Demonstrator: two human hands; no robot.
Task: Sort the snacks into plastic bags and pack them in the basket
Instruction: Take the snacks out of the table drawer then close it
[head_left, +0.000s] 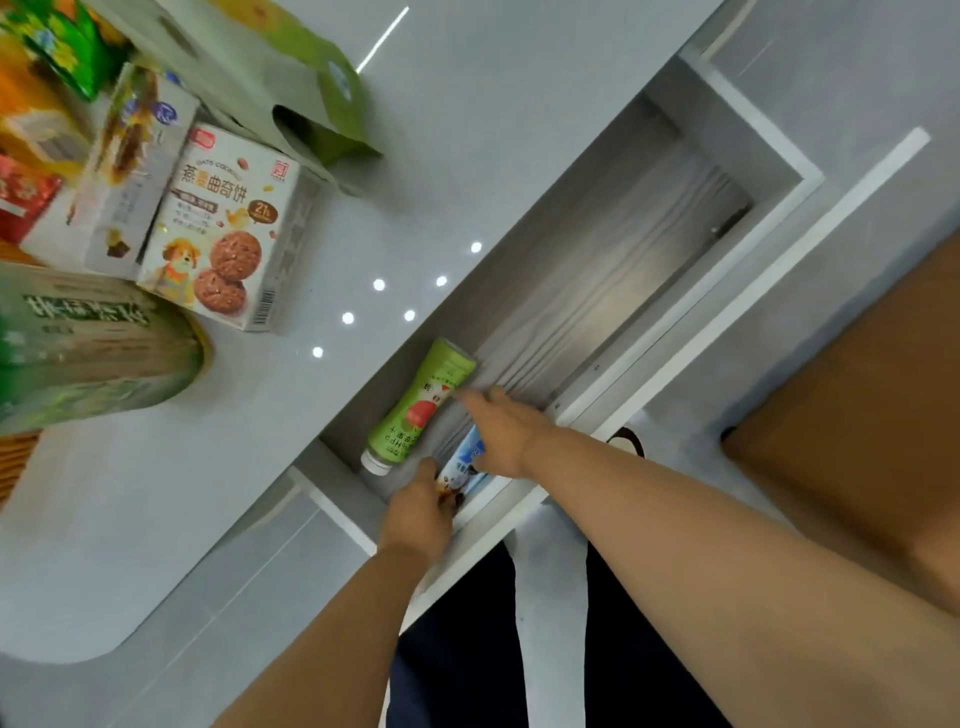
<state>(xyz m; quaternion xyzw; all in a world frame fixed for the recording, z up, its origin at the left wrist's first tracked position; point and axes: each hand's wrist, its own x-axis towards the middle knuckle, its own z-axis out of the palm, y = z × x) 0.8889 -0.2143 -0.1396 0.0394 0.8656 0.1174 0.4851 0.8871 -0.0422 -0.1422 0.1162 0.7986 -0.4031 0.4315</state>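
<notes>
The green bottle (420, 406) lies on its side in the open drawer (613, 291), white cap toward the near end wall, hard against the drawer's worktop-side wall. Just beside it, toward the drawer's front, lies a blue-and-white packet (465, 467), partly hidden under both hands.

The bottle looks rigid, smooth and probably full, so fairly weighty and apt to roll; a wrap around its mid-body should serve better than the narrow cap. The packet looks like thin glossy film: light, crushable, slippery, best taken by an edge or flat across its width.

The right hand (506, 439) reaches in with fingers stretched out, tips at the bottle's label, gripping nothing that shows. The left hand (418, 512) is curled at the packet's near end and seems to pinch it, though its fingertips are hidden.

On the worktop (441, 156) beyond the drawer, toward its far left, stand a cookie box (221, 228), other cartons and a green bag (88, 343), well apart from the drawer. No plastic bag or basket is clearly identifiable.
</notes>
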